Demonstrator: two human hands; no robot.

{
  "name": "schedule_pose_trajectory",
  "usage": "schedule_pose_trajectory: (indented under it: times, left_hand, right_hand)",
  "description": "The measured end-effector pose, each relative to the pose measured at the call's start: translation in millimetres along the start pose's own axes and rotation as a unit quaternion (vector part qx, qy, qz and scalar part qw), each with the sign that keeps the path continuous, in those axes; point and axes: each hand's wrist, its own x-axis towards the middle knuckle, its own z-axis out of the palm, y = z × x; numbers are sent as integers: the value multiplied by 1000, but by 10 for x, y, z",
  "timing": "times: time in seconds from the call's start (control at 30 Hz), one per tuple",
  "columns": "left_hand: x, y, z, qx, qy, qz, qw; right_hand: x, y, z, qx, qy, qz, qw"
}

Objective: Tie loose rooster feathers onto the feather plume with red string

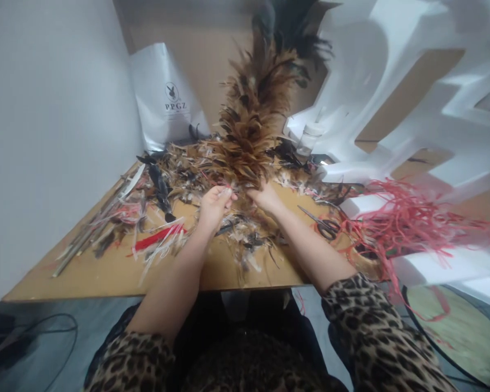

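A large feather duster [251,120], brown below and black-green at its far end, stretches away from me over the table. My right hand [266,197] is closed around its near end, the fingertips partly hidden in the feathers. My left hand [217,202] is closed in a pinch just left of that end. A thin red strand shows at its fingertips. Below both hands lies a small heap of loose feathers [249,239]. Scissors [326,226] rest on the table right of my right forearm.
Loose feathers [188,169] cover the table's back. Thin sticks [93,223] and a red strip [157,238] lie left. A white bag [163,109] stands behind. Pink-red strips [412,223] spill over white foam pieces [433,267] at right, near a clear jar [310,139].
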Motion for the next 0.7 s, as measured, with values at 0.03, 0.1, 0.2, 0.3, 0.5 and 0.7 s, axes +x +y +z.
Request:
schedule_pose_trajectory:
  times: [0.03,0.1,0.2,0.3,0.5,0.7]
  left_hand:
    - [-7,20,8,-9,-7,-7,1000]
    - [-12,53,12,-22,-18,-19,999]
    - [-5,81,5,-36,-21,-27,999]
    - [8,80,-7,-40,-21,-21,999]
    - [24,19,-30,-20,-7,6,1000]
    - [29,-37,-41,27,32,35,998]
  right_hand:
    - [28,21,41,15,-22,-6,1000]
    - [57,35,114,58,-75,-12,995]
    - [45,41,178,105,-104,-7,989]
    - [10,49,191,106,-88,-9,990]
    - [-46,27,195,69,-46,33,996]
    - [-74,-1,251,28,21,13,999]
